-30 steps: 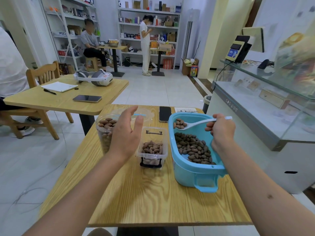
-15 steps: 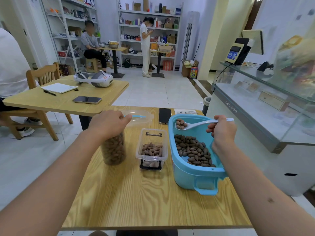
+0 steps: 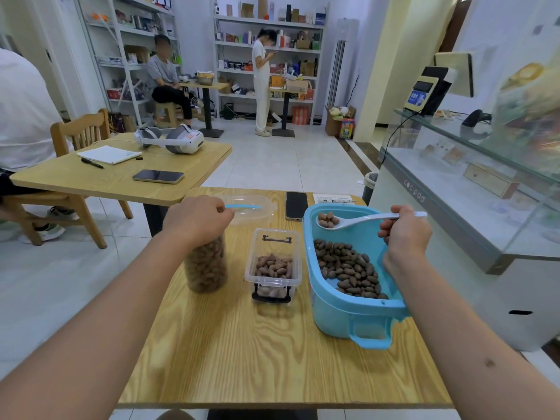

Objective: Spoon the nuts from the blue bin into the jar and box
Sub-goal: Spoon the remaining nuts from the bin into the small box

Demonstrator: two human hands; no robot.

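A clear jar (image 3: 206,268) full of brown nuts stands on the wooden table (image 3: 272,353). My left hand (image 3: 198,218) covers its mouth and grips the top. To its right sits a clear box (image 3: 273,265), partly filled with nuts. The blue bin (image 3: 348,307) at the right holds a layer of nuts (image 3: 348,268). My right hand (image 3: 406,230) holds a white spoon (image 3: 354,221) by its handle. The spoon's bowl carries a few nuts and hovers over the bin's far end.
A clear lid with a blue strip (image 3: 248,207) lies behind the jar, a black phone (image 3: 296,205) beside it. A glass counter (image 3: 472,189) stands close on the right. Another table (image 3: 121,174) with a headset, phone and notebook is at the left. People are farther back.
My left hand dropped from open in the air onto the jar's top and closed around it. The right hand kept the loaded spoon over the bin.
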